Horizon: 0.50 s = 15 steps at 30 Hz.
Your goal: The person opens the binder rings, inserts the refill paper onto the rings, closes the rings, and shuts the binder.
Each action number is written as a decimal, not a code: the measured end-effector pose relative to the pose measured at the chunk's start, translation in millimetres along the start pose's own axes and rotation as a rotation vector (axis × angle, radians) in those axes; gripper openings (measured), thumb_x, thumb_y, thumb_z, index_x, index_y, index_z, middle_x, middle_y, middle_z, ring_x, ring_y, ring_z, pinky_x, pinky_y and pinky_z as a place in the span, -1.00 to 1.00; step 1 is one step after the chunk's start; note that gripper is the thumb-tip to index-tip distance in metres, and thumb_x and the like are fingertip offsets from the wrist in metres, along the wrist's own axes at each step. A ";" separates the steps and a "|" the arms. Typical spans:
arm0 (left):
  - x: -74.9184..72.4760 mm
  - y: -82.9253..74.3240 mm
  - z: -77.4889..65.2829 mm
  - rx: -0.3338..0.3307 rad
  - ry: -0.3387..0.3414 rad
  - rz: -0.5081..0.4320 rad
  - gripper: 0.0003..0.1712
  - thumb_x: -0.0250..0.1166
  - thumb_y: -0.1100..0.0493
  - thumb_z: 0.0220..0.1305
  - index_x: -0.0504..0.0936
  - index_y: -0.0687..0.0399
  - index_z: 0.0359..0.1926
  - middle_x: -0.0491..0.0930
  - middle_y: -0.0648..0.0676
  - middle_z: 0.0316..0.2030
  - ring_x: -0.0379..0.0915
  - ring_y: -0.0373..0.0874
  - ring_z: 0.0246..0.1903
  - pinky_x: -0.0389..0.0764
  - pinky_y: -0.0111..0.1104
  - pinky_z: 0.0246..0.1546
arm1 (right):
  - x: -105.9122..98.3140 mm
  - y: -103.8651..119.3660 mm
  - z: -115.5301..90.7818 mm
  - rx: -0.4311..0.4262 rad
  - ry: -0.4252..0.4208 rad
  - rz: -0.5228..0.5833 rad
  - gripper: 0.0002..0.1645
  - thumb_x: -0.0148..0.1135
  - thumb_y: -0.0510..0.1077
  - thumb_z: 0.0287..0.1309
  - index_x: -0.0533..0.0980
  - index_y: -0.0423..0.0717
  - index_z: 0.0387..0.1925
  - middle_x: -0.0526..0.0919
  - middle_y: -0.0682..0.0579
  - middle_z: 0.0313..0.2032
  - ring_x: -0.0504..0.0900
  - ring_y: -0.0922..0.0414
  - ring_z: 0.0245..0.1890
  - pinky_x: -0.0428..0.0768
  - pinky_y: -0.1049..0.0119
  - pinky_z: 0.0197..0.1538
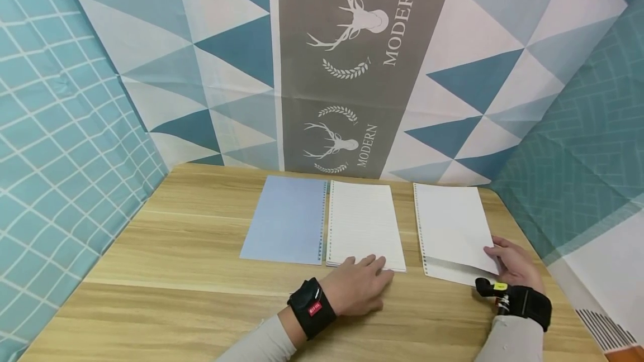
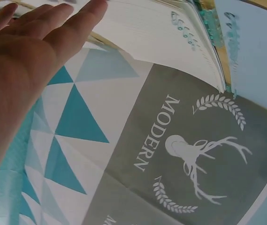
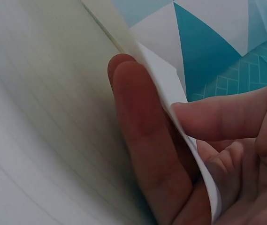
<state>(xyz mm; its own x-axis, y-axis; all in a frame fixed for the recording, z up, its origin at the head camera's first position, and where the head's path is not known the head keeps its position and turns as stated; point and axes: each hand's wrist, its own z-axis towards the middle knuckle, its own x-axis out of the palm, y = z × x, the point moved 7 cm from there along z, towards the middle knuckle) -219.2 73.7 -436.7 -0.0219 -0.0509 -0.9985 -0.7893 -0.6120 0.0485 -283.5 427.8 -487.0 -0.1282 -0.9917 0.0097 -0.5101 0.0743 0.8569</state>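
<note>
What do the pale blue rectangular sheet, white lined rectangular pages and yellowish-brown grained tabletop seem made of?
Pale blue sheet: perhaps matte card or plastic; smooth, evenly coloured. White lined pages: likely matte paper; printed rules, thin edges. Yellowish-brown tabletop: wood or wood-look laminate, softly sheened; streaked grain.

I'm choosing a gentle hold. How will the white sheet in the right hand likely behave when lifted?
Probably floppy: the white sheet curves where the right hand pinches it. Likely light, as that one-sided grip holds its near edge up. It might crease easily, since its edge looks thin in the right wrist view.
</note>
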 end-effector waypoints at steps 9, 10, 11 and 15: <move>-13.7 -2.9 21.8 0.009 -0.099 -0.021 -0.29 0.10 -0.30 0.46 0.24 -0.17 0.48 0.35 0.02 0.46 0.35 -0.06 0.44 0.59 -0.04 0.21 | -3.7 -1.2 -0.6 -0.030 0.059 0.060 -0.16 0.13 -0.08 0.47 -0.11 0.27 0.53 0.29 0.49 0.01 0.28 0.53 0.01 0.38 0.58 0.13; -14.7 -2.8 23.7 0.008 -0.102 -0.028 -0.27 0.09 -0.31 0.46 0.21 -0.17 0.50 0.32 0.03 0.48 0.32 -0.05 0.46 0.58 -0.03 0.23 | -2.6 -0.1 -1.3 -0.039 0.071 0.062 -0.17 0.13 -0.08 0.48 -0.11 0.28 0.53 0.28 0.49 0.01 0.28 0.54 0.01 0.38 0.59 0.14; -15.7 -2.3 25.2 0.006 -0.103 -0.035 -0.26 0.07 -0.31 0.47 0.19 -0.16 0.51 0.29 0.04 0.50 0.29 -0.05 0.47 0.57 -0.02 0.25 | -1.0 1.1 -2.2 -0.047 0.087 0.075 -0.21 0.12 -0.09 0.48 -0.07 0.30 0.51 0.30 0.50 0.01 0.30 0.55 0.01 0.39 0.59 0.14; -21.3 5.2 25.9 -0.016 -0.107 -0.089 -0.24 0.00 -0.30 0.51 0.10 -0.16 0.57 0.15 0.06 0.58 0.15 -0.03 0.54 0.49 0.00 0.33 | 7.8 10.0 -7.8 -0.113 0.164 0.168 -0.55 0.01 -0.25 0.51 0.16 0.22 0.25 0.56 0.43 -0.09 0.52 0.48 -0.07 0.56 0.53 0.02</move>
<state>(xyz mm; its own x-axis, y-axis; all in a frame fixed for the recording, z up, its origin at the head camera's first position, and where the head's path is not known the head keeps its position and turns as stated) -238.7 91.9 -415.9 -0.0182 0.0882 -0.9959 -0.7815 -0.6226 -0.0408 -283.0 420.0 -474.3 -0.0590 -0.9709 0.2321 -0.3940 0.2363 0.8882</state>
